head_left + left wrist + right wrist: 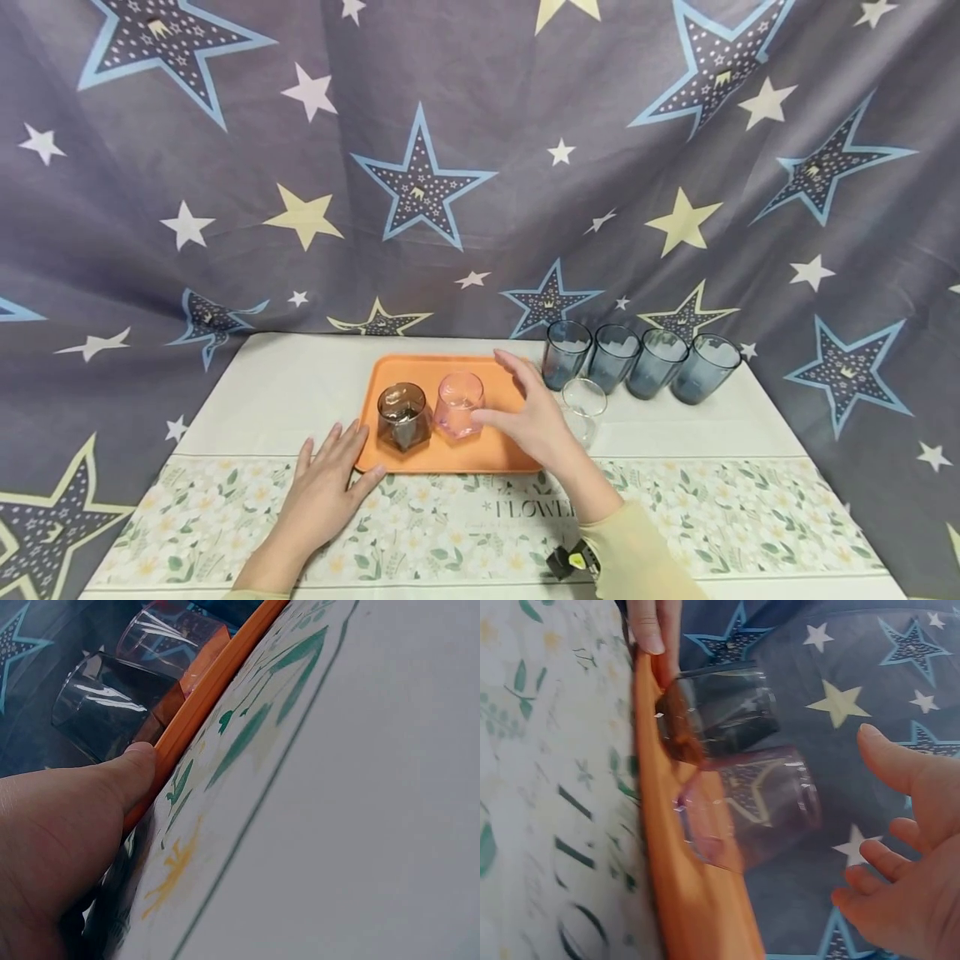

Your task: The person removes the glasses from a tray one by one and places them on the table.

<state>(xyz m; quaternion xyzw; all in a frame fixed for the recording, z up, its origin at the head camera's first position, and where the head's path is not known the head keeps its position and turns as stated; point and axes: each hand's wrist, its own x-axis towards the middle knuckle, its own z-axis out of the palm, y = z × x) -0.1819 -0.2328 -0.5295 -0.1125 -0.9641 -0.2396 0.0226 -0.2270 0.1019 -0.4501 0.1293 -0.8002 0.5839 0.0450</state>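
An orange tray (491, 457) carries a smoky brown glass (403, 417) and, to its right, a clear pink glass (459, 404) with a faceted base. My left hand (322, 492) rests against the tray's front left corner, fingers extended, and its thumb touches the rim in the left wrist view. Over the right part of the tray is my right hand (536, 417), its thumb and fingers spread apart with nothing between them. The right wrist view shows that hand (922, 847) apart from the pink glass (757, 802).
Just right of the tray stands a clear glass (585, 408), partly hidden by my right hand. Behind it, a row of several blue glasses (656, 367) lines the back right. The table has a floral cloth (720, 517); a star-patterned curtain (465, 167) hangs behind.
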